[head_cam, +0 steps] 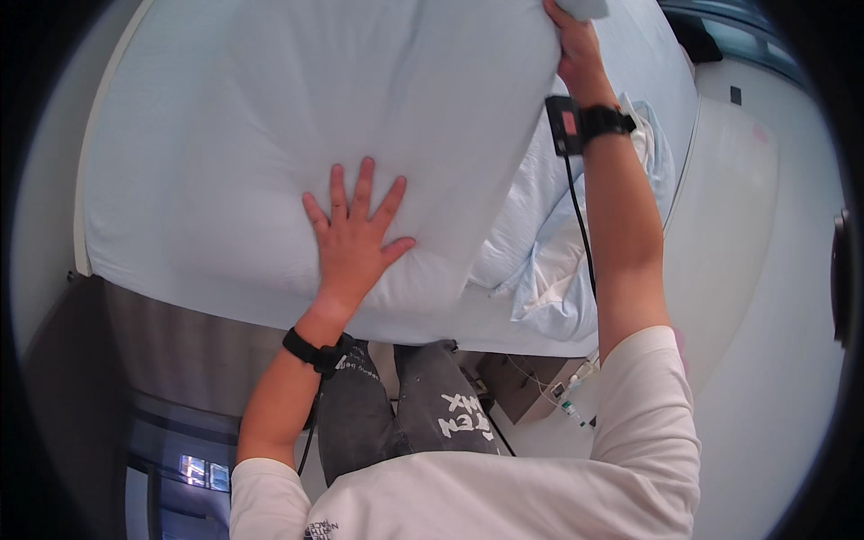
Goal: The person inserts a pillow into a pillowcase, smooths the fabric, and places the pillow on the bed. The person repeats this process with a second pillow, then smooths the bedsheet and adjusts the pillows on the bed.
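A large pale blue pillow or folded bedding (pixel 270 135) lies on a bed with a light blue sheet (pixel 135 155). My left hand (pixel 354 243) rests palm down on it with its fingers spread. At the top right, my right hand (pixel 574 44) grips the bedding's far right edge; part of the fabric hides its fingertips. A crumpled blue and white quilt (pixel 560 263) lies to the right, beside my right forearm. Both wrists wear black straps, and the right one carries a small black box (pixel 564 126) with a cable.
A wooden cabinet (pixel 526 398) stands below the bed's near edge, with white cables and a small green and white item (pixel 570 408) beside it. A pale board or panel (pixel 729 202) borders the bed on the right. Dark glossy furniture (pixel 196 432) is at the lower left.
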The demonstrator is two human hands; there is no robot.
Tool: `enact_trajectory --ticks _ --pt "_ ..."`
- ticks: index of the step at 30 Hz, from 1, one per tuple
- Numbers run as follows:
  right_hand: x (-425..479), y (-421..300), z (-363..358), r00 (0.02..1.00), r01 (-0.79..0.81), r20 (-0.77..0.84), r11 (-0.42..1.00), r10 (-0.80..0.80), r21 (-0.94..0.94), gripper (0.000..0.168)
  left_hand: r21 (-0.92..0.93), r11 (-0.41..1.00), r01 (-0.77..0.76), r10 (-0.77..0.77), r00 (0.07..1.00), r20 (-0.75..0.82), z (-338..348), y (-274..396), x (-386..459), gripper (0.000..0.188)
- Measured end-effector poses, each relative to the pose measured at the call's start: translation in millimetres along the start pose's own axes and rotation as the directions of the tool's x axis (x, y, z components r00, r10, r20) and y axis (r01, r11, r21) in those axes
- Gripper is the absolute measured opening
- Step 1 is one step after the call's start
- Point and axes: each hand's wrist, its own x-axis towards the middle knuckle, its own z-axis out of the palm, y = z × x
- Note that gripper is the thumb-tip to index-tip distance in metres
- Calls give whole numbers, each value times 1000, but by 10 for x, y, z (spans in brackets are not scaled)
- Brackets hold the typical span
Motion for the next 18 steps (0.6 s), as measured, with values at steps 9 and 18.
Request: enact_trajectory --ticks 9,18 --pt "-780 370 -81 857 -345 -492 880 154 -326 80 -63 996 63 -54 990 131 -169 222 43 85" --pt "-2288 952 216 999 -14 13 690 35 -723 63 38 995 -95 82 964 253 242 655 249 87"
